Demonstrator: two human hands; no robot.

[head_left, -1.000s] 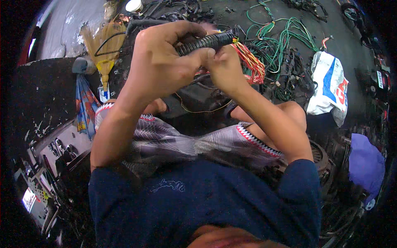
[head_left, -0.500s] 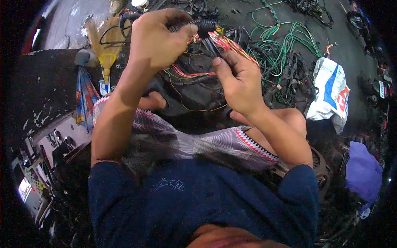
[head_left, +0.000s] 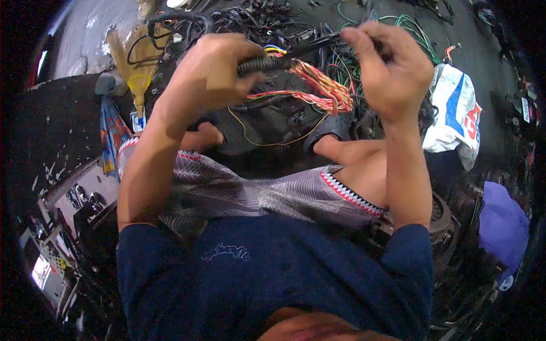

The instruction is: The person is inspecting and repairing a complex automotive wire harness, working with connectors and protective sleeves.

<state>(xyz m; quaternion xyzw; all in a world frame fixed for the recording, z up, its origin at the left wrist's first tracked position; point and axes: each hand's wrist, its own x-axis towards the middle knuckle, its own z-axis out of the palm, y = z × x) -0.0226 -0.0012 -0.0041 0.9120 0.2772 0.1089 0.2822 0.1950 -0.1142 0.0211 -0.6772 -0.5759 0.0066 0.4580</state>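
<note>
My left hand (head_left: pixel 213 71) is closed round a ribbed black sleeve (head_left: pixel 274 63) on a wire harness. A bundle of red, yellow and white wires (head_left: pixel 324 88) comes out of the sleeve's right end and loops back beneath it. My right hand (head_left: pixel 395 71), somewhat blurred, pinches the far end of a black strip (head_left: pixel 318 45). The strip runs taut from the sleeve up to the right; whether it is tape or split tubing I cannot tell. A thin yellow wire (head_left: pixel 264 144) hangs in a curve between my feet.
Black cable scraps (head_left: pixel 250 23) heap on the dark floor ahead, with green wires (head_left: pixel 418 34) to the right. A white plastic bag (head_left: pixel 452 111) lies right of my hands. On the left are a straw broom (head_left: pixel 139 79) and a patterned cloth (head_left: pixel 111 128). Purple cloth (head_left: pixel 503 227) lies far right.
My right hand has moved right and up, away from the sleeve, drawing the black strip out long. My left hand has come slightly lower, still gripping the sleeve. The wire bundle hangs lower.
</note>
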